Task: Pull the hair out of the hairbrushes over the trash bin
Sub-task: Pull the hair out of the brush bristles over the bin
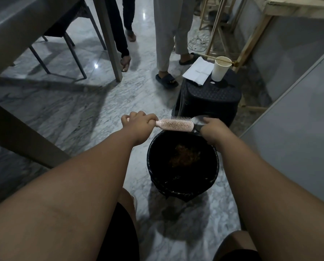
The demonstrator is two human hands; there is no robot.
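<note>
My left hand is closed in a fist around the handle of the pink hairbrush, which lies level across the far rim of the trash bin, at about 12 o'clock over its mouth. The brush is a round pale pink one, bristles standing up along its top edge; from here the head looks nearly clean, though I cannot tell if fine strands remain between the pins. Below it, in the bin's black liner, sits a brownish clump of hair, so I judge a good share of the pulling is done. My right hand, at 3 o'clock from the brush, pinches at the tip end; whether it holds hair or just the brush I cannot tell. No other brushes show here
</note>
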